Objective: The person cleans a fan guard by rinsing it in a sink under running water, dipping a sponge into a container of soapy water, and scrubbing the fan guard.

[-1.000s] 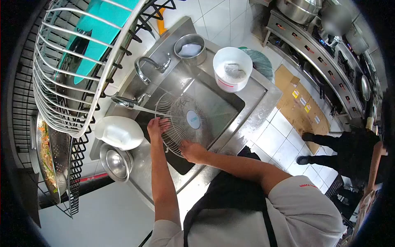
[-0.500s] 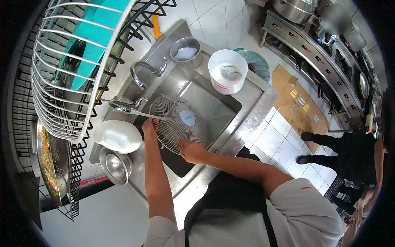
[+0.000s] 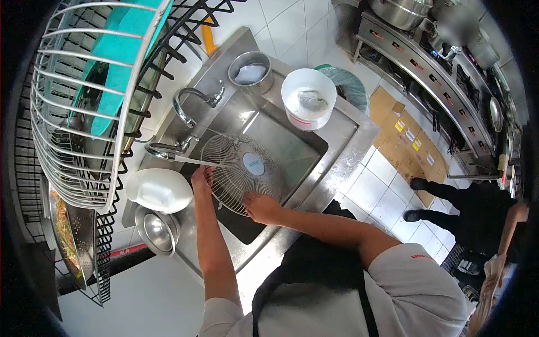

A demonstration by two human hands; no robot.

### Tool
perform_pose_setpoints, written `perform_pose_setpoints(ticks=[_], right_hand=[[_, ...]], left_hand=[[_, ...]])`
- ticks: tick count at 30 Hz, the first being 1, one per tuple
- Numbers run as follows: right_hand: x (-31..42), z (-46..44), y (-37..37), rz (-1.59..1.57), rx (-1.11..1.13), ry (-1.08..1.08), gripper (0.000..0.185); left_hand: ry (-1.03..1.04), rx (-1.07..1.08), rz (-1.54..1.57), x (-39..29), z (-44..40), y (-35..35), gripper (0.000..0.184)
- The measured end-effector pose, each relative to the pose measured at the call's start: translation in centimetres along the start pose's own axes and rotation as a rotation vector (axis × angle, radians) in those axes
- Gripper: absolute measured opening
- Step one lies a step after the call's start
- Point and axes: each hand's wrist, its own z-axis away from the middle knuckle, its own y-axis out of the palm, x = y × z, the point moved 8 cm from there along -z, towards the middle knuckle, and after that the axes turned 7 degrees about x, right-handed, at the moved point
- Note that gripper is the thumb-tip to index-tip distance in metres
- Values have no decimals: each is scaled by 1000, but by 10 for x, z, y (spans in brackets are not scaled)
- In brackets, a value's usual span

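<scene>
A round wire fan grille (image 3: pixel 233 168) with a pale centre disc lies tilted in the steel sink (image 3: pixel 297 147). My left hand (image 3: pixel 202 178) is closed on its near left rim, beside the stream of water. My right hand (image 3: pixel 261 208) grips the lower rim, fingers wrapped over the wires. Water runs from the lower faucet (image 3: pixel 168 149) onto the grille. Behind it stands a second faucet (image 3: pixel 193 104).
A white bucket (image 3: pixel 309 101) and a steel pot (image 3: pixel 251 73) stand at the sink's far edge. At left are a white container (image 3: pixel 160 191), metal bowls (image 3: pixel 158 230) and a wire rack (image 3: pixel 84 112). Another person (image 3: pixel 477 208) stands at right near flattened cardboard (image 3: pixel 410 140).
My left hand has shifted slightly left along the rim, its fingers no longer spread over the wires. The grille has moved slightly left with it. The other person's arm has moved.
</scene>
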Motion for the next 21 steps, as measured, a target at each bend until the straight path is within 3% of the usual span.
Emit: perform_pose_setpoints(ticks=[7,11,17,21], right_hand=[[0,-3,13,29,-38,-44,23],[3,-5,15,-12,53,-19,28],[10,-6,7,-7,-68,-104,19],[7,-8,2,-86,12,-37,20]], left_hand=[[60,-53,15,-10,32,8,25],[181,-39,24,-25,44,9,23],[313,-174,-26,-23,90,21,19],[472,-182,-3,-4,108,29,21]])
